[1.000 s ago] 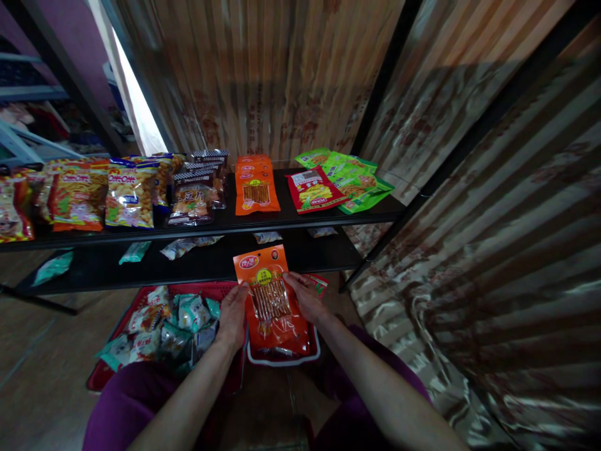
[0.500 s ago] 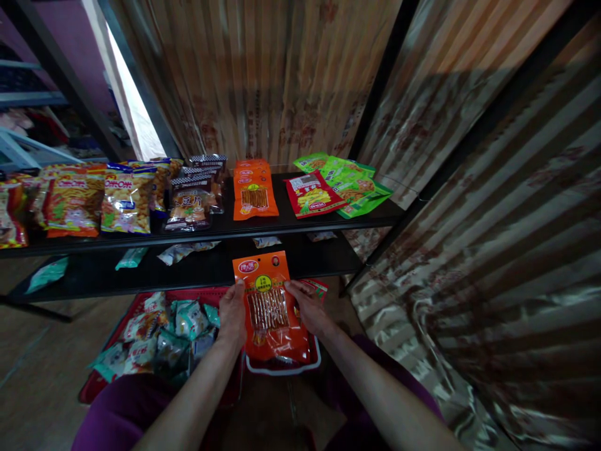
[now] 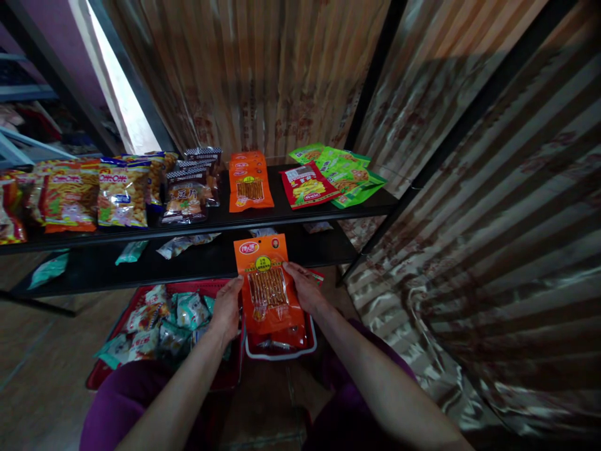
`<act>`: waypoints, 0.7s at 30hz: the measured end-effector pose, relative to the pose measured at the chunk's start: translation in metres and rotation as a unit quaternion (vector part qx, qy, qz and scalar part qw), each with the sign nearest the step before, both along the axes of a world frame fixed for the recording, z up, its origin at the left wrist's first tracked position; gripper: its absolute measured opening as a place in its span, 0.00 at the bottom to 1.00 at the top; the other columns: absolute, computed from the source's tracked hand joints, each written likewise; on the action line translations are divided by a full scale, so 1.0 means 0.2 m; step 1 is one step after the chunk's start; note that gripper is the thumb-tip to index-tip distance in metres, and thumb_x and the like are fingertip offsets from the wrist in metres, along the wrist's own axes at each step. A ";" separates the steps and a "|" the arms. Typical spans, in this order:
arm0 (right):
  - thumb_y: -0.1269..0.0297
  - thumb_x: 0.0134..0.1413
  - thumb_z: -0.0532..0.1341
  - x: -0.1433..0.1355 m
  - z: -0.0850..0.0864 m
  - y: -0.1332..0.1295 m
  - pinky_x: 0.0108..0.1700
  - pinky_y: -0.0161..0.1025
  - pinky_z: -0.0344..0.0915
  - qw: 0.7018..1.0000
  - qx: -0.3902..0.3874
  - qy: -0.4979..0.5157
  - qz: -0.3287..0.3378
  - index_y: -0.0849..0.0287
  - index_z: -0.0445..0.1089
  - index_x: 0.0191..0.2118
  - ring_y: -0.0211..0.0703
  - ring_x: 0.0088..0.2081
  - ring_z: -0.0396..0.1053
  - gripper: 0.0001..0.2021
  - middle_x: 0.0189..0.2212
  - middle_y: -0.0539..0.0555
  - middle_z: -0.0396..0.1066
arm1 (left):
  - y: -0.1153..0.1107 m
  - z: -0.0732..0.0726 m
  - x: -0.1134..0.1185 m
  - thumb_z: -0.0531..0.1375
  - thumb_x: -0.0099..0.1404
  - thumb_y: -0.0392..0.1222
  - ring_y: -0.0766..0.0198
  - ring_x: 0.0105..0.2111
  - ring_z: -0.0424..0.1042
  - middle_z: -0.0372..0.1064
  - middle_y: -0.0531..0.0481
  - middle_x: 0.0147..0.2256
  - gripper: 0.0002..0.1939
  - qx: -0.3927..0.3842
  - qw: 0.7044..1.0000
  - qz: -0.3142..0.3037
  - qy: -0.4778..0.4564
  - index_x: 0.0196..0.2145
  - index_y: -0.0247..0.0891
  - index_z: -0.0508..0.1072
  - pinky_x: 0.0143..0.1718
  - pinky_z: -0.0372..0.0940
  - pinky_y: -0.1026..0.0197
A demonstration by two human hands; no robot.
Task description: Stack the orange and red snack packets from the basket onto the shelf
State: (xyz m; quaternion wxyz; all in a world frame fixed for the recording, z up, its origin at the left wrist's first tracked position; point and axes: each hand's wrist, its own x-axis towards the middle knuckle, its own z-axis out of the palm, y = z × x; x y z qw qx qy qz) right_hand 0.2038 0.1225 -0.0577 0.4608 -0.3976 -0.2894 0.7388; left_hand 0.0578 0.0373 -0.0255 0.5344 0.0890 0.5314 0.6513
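An orange snack packet (image 3: 268,289) with a clear window showing brown sticks is held upright between both hands. My left hand (image 3: 228,305) grips its left edge, and my right hand (image 3: 304,289) pinches its right edge. Below the packet is a small basket with a pale rim (image 3: 282,357), holding more red and orange packets. On the upper shelf (image 3: 220,222), just beyond, lie similar orange packets (image 3: 250,188) in an overlapping row. A red packet (image 3: 308,185) rests to their right, partly over several green packets (image 3: 350,175).
Brown packets (image 3: 186,197) and yellow-orange snack bags (image 3: 123,195) line the shelf's left side. A lower shelf (image 3: 141,272) holds a few packets. A red basket (image 3: 126,307) of teal and white bags sits on the floor at left. A striped curtain (image 3: 446,250) hangs at right.
Both hands have raised the orange packet slightly, showing more of the small basket's contents beneath it. The view has shifted a little.
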 end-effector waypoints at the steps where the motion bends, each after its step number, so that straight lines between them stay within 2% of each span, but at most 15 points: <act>1: 0.55 0.30 0.72 0.00 0.00 0.01 0.31 0.36 0.65 1.000 -0.001 0.005 0.002 0.56 0.73 0.26 0.38 0.24 0.69 0.15 0.22 0.47 0.75 | -0.01 -0.01 0.00 0.70 0.41 0.45 0.58 0.34 0.75 0.76 0.50 0.28 0.17 0.001 1.000 -0.009 -0.005 0.28 0.35 0.74 0.40 0.66 0.57; 7: 0.54 0.32 0.72 -0.02 -0.03 0.00 0.33 0.39 0.68 1.000 0.005 0.000 0.012 0.56 0.73 0.28 0.43 0.28 0.73 0.16 0.24 0.49 0.76 | -0.08 0.01 0.00 0.72 0.39 0.45 0.56 0.34 0.76 0.76 0.49 0.27 0.18 0.014 1.000 -0.025 -0.011 0.27 0.35 0.74 0.40 0.67 0.55; 13: 0.55 0.31 0.73 -0.01 -0.04 -0.01 0.34 0.37 0.67 1.000 0.008 -0.009 0.008 0.56 0.73 0.27 0.40 0.28 0.72 0.15 0.24 0.48 0.76 | -0.10 0.04 0.05 0.72 0.40 0.45 0.52 0.37 0.76 0.77 0.46 0.30 0.18 0.024 0.998 -0.041 -0.037 0.29 0.34 0.75 0.41 0.68 0.52; 17: 0.53 0.35 0.71 0.02 -0.02 -0.02 0.33 0.36 0.66 0.997 0.019 0.024 0.069 0.55 0.74 0.28 0.40 0.28 0.71 0.14 0.24 0.48 0.75 | -0.09 0.04 0.04 0.71 0.41 0.45 0.53 0.36 0.76 0.77 0.46 0.31 0.20 0.044 0.998 -0.021 -0.046 0.32 0.35 0.75 0.40 0.69 0.53; 21: 0.57 0.37 0.71 0.05 0.02 -0.05 0.35 0.35 0.66 0.987 0.037 0.037 0.150 0.56 0.75 0.30 0.37 0.29 0.72 0.13 0.28 0.48 0.76 | -0.05 0.06 -0.01 0.71 0.43 0.46 0.57 0.32 0.76 0.77 0.48 0.30 0.20 0.053 0.998 0.004 -0.017 0.34 0.36 0.74 0.38 0.69 0.55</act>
